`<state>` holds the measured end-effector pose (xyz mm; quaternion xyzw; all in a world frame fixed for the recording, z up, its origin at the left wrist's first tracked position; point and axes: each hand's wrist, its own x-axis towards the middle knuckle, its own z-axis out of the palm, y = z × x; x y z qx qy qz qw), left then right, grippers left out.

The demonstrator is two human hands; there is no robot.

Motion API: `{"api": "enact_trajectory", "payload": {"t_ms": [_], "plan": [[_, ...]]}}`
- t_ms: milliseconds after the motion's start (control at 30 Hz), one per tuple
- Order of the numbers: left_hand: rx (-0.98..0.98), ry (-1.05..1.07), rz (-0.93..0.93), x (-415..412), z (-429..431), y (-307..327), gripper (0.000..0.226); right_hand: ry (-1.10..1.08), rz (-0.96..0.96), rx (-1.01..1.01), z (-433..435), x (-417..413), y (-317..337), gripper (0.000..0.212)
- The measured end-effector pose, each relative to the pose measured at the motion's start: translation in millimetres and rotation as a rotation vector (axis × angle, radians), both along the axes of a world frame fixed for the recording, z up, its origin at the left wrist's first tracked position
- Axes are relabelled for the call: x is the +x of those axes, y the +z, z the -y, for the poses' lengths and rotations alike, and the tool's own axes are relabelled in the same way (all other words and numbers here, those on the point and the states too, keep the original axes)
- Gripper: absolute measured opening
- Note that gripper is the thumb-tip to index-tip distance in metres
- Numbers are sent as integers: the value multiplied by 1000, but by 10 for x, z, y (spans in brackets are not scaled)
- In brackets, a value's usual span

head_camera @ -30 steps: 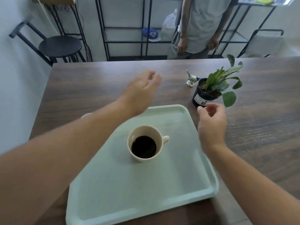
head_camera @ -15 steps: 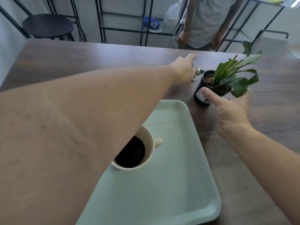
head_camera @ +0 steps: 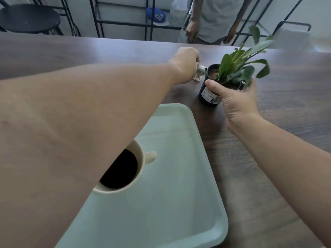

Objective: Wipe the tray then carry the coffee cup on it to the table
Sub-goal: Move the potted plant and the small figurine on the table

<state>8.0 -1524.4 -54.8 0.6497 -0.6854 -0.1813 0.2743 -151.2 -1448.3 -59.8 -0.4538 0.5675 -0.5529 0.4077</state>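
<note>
Both bare hands reach across a dark wood-grain table (head_camera: 89,51): the left hand (head_camera: 185,64) is closed around a small pale figurine (head_camera: 200,72), and the right hand (head_camera: 236,102) grips a round black pot (head_camera: 207,93) of broad, glossy green leaves. Nearer, a smooth mint-green tray (head_camera: 179,203) with rounded corners holds a cream cup (head_camera: 141,163) of black coffee, partly hidden under the left forearm
</note>
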Motion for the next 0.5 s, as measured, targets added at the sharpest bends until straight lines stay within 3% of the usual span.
{"api": "enact_trajectory", "payload": {"t_ms": [200,500], "plan": [[-24,161,-168,430,-437,70,31,37,-100,-72,-145,40,87,88],[-88,441,-80,2031,-1387,245,28,295,-81,-127,-367,771,373,89]]}}
